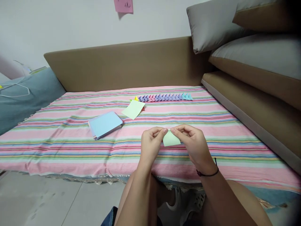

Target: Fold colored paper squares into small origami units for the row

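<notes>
Left hand and right hand pinching a pale green paper by its top edge, above striped cloth.

Soft, fairly even light fell across the pink striped cloth. Below the pink square paper note lay a faint shadow. Darkness swallowed the upper-right corner; wide-angle distortion stretched the edges.

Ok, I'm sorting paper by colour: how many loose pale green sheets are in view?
2: one sheet pinched by the left hand and right hand, another sheet near the left end of the folded paper chain. More may be hidden in the blue-topped stack.
</notes>
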{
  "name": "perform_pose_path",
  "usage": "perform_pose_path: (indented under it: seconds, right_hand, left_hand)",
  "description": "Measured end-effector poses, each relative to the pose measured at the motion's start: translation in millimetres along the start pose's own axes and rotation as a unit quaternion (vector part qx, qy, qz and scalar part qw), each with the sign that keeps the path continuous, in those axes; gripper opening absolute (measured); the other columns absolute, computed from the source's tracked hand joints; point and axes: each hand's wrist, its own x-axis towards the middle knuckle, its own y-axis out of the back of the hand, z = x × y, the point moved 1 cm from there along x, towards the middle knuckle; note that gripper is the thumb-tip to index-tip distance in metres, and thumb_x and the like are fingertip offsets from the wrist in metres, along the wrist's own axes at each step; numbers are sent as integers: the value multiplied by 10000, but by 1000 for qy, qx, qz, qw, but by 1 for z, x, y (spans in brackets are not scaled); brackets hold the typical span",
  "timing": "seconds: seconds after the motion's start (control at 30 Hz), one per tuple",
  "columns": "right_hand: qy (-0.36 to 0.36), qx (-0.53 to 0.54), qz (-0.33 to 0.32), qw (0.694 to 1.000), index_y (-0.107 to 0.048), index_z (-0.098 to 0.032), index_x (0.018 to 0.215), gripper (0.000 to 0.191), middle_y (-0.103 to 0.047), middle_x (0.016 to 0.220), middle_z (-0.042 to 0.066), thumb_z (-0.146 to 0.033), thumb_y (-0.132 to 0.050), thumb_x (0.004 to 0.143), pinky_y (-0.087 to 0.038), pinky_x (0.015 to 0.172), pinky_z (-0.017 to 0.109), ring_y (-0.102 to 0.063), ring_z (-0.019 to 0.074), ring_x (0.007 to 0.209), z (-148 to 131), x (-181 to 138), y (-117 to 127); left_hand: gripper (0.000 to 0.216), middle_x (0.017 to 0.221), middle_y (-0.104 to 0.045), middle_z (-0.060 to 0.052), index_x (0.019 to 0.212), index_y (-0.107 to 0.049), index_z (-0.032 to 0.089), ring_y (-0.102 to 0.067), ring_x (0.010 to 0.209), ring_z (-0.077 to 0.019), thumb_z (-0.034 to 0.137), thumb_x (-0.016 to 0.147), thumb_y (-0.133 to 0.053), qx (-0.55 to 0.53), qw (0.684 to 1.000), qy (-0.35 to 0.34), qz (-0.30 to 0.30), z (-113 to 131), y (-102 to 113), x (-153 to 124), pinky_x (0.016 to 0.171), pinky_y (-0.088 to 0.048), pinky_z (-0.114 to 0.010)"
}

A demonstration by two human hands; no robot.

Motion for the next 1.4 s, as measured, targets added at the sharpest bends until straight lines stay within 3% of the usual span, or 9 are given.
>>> perform_pose_path:
  seconds: [0.13,0.23,0.33,0.43,0.63,0.77,0.9,1.1,1.4]
  right_hand:
    - [-25,-25,-37,999,-686,-191,746,229,-642,683,8,-417,-720,728,-391,517,253,-513,130,589,1,3,1]
    - [-17,-20,-62,998,-693,-194,765,216,-649,701,10,-409,-708,744,-418,565,262,-545,142,633,4,4,1]
    - [14,3,-5,1000,-682,-202,743,173,-663,730,12,-369,-725,735,-460,684,283,-592,162,727,6,4,0]
    - [9,18,39,999,-665,-204,735,173,-644,701,5,-367,-724,734,-455,646,279,-575,154,690,8,4,-1]
    - [-38,-27,-57,997,-672,-184,719,199,-644,720,18,-379,-702,748,-429,588,269,-556,152,672,8,6,2]
    - [3,21,12,1000,-666,-187,712,171,-653,704,15,-347,-709,755,-460,639,274,-580,152,681,7,3,1]
    - [6,63,74,995,-667,-188,744,169,-665,723,18,-351,-707,754,-482,645,276,-606,161,702,7,2,-1]
    - [-13,35,-31,999,-688,-189,803,168,-689,808,25,-344,-713,742,-487,715,278,-619,174,793,7,7,5]
    - [-14,45,-1,999,-682,-184,813,191,-676,748,16,-344,-730,721,-487,660,267,-613,158,713,7,8,7]
  left_hand:
    - [254,554,-592,-2,699,-707,149,-482,490,-110,398,737,-680,53,998,-33,7,1,1,-1,471,-379,-226]
    - [273,535,-567,9,664,-679,150,-456,477,-94,413,737,-679,52,998,-33,0,3,-2,-2,462,-347,-216]
    - [260,513,-537,48,786,-647,155,-450,467,-72,384,694,-729,-24,999,10,-20,3,-7,-2,477,-342,-193]
    - [366,596,-604,40,856,-573,156,-532,531,-73,280,600,-804,-81,995,51,-36,3,-11,-3,549,-409,-186]
    - [460,507,-581,79,931,-469,209,-506,437,-73,187,595,-782,-9,996,68,-52,3,-5,-3,467,-372,-167]
    - [484,615,-662,32,950,-479,196,-587,515,-102,218,586,-797,-76,991,98,-52,4,-10,-4,551,-464,-216]
    - [364,552,-622,24,818,-606,120,-565,507,-87,254,559,-824,-88,986,125,-64,6,-16,-6,550,-450,-206]
    - [281,506,-586,40,703,-631,113,-506,462,-58,265,562,-821,-64,990,106,-63,4,-14,-5,486,-369,-180]
    - [293,544,-617,16,623,-603,114,-551,510,-77,233,509,-845,-8,990,118,-80,3,-13,-5,506,-383,-175]
